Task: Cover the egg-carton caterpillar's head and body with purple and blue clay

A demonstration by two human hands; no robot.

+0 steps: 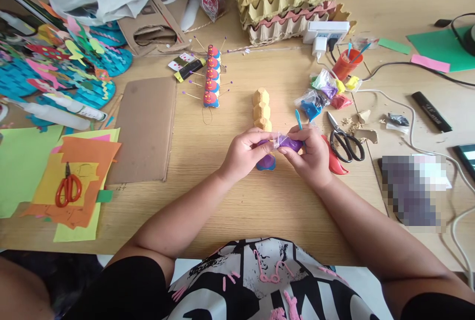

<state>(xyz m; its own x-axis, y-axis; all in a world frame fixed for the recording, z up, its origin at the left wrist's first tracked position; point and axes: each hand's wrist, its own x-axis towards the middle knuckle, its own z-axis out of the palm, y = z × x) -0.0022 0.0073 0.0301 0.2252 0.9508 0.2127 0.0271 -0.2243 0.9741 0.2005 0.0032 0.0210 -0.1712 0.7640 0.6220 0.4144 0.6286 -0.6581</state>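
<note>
My left hand [243, 154] and my right hand [313, 157] meet over the table, fingers pinched on a clear plastic bag of purple clay [291, 143]. A light-blue plastic modelling tool [298, 118] sticks up beside my right fingers; whether they grip it is hidden. Beneath my hands lies a strip of yellow egg-carton cups [261, 107], its near cup covered in blue and purple clay [266, 162]. Part of that strip is blocked by my fingers. Right of my right hand are a red clay packet [336, 159] and black-handled scissors [343, 143].
A finished-looking red and blue caterpillar [211, 80] stands at centre left, beside a cardboard sheet [143, 129]. Orange-handled scissors [69, 186] rest on coloured paper. Egg trays [285, 1], a power strip [326, 30], an orange cup [347, 67] and clay bags [311, 107] sit beyond; white cables cross the right.
</note>
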